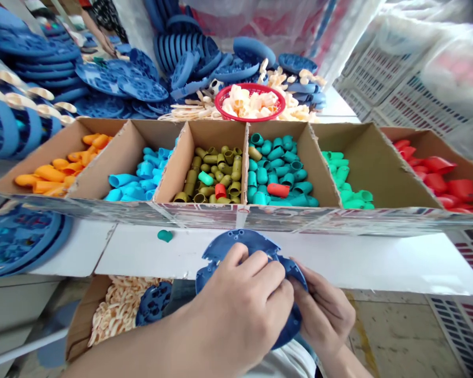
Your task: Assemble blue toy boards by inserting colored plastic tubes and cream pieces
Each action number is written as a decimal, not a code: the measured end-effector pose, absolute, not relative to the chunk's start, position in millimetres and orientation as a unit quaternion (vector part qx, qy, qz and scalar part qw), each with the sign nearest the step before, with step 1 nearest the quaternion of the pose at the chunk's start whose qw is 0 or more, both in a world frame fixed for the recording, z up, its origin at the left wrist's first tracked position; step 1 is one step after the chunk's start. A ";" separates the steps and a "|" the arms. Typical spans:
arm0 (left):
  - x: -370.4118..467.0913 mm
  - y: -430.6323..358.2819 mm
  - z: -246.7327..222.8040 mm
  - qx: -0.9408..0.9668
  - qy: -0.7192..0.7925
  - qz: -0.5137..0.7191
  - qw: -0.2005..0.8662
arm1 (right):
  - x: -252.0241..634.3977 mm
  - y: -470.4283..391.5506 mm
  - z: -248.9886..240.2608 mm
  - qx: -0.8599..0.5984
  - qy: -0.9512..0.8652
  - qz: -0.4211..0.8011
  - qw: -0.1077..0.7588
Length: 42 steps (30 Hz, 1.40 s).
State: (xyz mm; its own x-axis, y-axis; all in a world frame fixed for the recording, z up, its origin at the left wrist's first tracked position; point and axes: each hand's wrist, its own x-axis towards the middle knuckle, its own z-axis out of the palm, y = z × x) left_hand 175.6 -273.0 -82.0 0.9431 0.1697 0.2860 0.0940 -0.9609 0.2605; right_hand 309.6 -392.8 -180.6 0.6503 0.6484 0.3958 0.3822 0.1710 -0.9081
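A round blue plastic disc with notches and small holes is held tilted at the front edge of the white table. My right hand grips its right edge, thumb in front and fingers behind. Across the disc's face lies my left hand, its fingers curled and closed; the fingertips, and anything in them, are hidden. Beyond the disc stands a row of cardboard compartments holding olive plastic caps, teal caps, blue caps, orange caps, green caps and red caps.
A loose teal piece lies on the white table. Behind the compartments are a red basket of cream parts and stacks of blue discs. Below left, a carton holds cream pieces. Another person's arm shows at the back left.
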 end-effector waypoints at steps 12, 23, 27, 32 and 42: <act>171.1 -254.4 -79.6 0.968 0.003 0.135 0.210 | 313.3 -391.3 -189.1 -0.623 -0.440 0.115 0.637; 161.3 -268.8 -77.0 0.937 0.087 0.193 0.279 | 317.3 -392.4 -188.7 -0.629 -0.401 0.104 0.658; 164.5 -281.8 -92.5 0.962 0.110 0.163 0.187 | 317.8 -393.9 -190.0 -0.632 -0.390 0.103 0.662; 167.6 -291.4 -104.1 0.940 0.131 0.226 0.218 | 317.3 -393.9 -188.0 -0.631 -0.384 0.102 0.667; 159.4 -286.1 -103.1 0.920 0.136 0.291 0.224 | 320.5 -393.0 -185.4 -0.614 -0.386 0.082 0.683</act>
